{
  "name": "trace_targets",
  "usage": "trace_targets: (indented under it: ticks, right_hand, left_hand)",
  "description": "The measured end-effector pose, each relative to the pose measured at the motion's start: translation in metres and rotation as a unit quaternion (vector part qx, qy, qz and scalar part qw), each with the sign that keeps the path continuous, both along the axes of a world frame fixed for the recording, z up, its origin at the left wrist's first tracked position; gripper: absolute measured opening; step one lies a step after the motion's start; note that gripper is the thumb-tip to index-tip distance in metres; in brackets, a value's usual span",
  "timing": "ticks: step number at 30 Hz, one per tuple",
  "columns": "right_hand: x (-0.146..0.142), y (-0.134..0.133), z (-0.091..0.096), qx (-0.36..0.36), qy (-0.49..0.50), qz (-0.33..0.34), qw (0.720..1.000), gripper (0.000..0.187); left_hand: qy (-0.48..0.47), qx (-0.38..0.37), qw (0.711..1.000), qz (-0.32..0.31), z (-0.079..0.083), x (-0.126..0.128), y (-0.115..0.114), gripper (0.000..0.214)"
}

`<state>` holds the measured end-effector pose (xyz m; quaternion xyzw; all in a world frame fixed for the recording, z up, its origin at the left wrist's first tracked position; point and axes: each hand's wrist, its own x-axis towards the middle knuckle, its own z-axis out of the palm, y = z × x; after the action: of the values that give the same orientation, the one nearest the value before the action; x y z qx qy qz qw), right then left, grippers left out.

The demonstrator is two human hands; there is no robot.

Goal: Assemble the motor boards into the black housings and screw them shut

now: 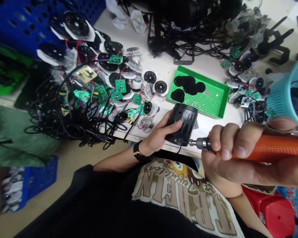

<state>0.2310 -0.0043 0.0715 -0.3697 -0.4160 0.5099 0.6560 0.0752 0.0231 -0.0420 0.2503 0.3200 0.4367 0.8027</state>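
Note:
My left hand point(157, 137), with a black wristband at the wrist, is closed around a black cylindrical plastic housing point(181, 115) with slots in its side. Its thumb lies across the front of the housing. In my right hand point(228, 165) is an orange electric screwdriver point(275, 146), held sideways with fingers wrapped round its body. The screwdriver's metal tip meets the lower right edge of the housing; whether a screw sits there cannot be made out. Just behind the housing, a green perforated tray point(213, 104) holds several black round pieces point(188, 84) and small scattered screws.
Wired assemblies with green circuit boards point(120, 86) and black discs crowd the left of the white table point(159, 67). Black cables point(76, 129) hang over its front edge. A light-blue basket point(279, 89) stands at right, a red stool point(275, 211) below. Black brackets point(278, 43) lie behind.

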Motion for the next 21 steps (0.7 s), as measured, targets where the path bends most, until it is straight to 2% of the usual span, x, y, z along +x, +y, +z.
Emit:
trace_targets:
  ticks: [6,10,15,18,21]
  right_hand:
    - [-0.012,-0.005,0.002,0.022,0.032,-0.017,0.999,0.027]
    - [-0.023,-0.005,-0.001,0.021,0.030,-0.039,0.999,0.020]
    - [-0.029,-0.001,-0.017,0.125,0.056,-0.072,0.988,0.029]
    - [-0.026,-0.002,-0.023,0.124,0.045,-0.077,0.988,0.030]
    - [-0.024,-0.005,-0.019,0.117,0.053,-0.078,0.989,0.029]
  left_hand:
    - [0.026,0.019,0.999,0.017,0.003,-0.004,-0.012,0.063]
    - [0.014,0.023,0.999,0.017,0.006,-0.006,-0.017,0.068]
    - [0.021,0.046,0.998,0.023,0.007,-0.008,-0.021,0.078]
    - [0.033,0.066,0.997,0.025,0.004,-0.009,-0.022,0.086]
    - [0.046,0.079,0.995,0.036,0.000,-0.009,-0.022,0.082]
